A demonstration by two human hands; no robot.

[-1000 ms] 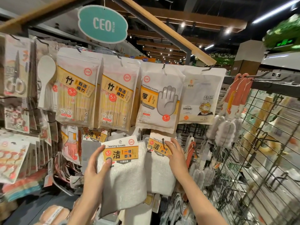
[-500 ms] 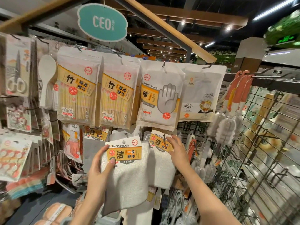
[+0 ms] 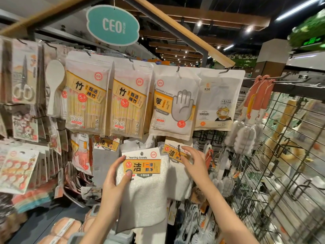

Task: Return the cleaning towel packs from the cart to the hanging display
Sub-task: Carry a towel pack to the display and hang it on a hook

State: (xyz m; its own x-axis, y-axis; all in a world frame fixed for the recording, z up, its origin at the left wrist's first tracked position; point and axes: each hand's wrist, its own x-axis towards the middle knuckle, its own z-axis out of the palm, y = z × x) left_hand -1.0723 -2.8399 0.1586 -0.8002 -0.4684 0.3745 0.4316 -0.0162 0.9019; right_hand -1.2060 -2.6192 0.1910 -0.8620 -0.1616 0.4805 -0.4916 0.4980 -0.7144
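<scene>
Gripping a cleaning towel pack [image 3: 146, 180] by its label, thumb on the front, the left hand [image 3: 115, 182] holds it up before the display. At its two o'clock, the right hand [image 3: 194, 160], fingers spread loosely, touches a hung towel pack [image 3: 175, 166] holding nothing.

Towel pack [image 3: 143, 175] sits left of the hung towel pack [image 3: 175, 154], overlapping it. Glove pack [image 3: 173, 103] hangs above both. Chopstick packs [image 3: 107, 95] left of that.
</scene>
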